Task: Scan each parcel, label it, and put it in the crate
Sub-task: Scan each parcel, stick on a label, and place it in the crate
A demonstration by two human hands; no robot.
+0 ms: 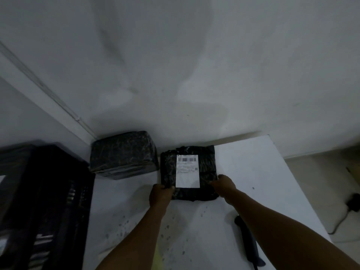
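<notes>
Black plastic parcel: flat on the white table, near its far edge, held at both near corners.
Left hand: mine; fingers curled over the parcel's near-left corner, gripping it.
Right hand: mine; thumb and fingers pinching the near-right edge of the parcel.
Label: white sheet stuck on the parcel's top face, barcode along its far end; print too small to read.
Hidden: my fingertips go under the wrap on both sides, so I cannot see how far they reach.
Second parcel: bulkier, dark wrap, just left of the first, against the wall; apart from it by a narrow gap.
Crate: black, slatted, at the left of the table; cut off by the frame edge, blurred, contents hard to make out.
Scanner: dark handheld shape lying on the table under my right forearm, partly covered by it.
Cable and plug: on the floor at right, dim.
Surface: white tabletop, speckled with dark marks near me.
Room: pale wall, patchy, low light.
</notes>
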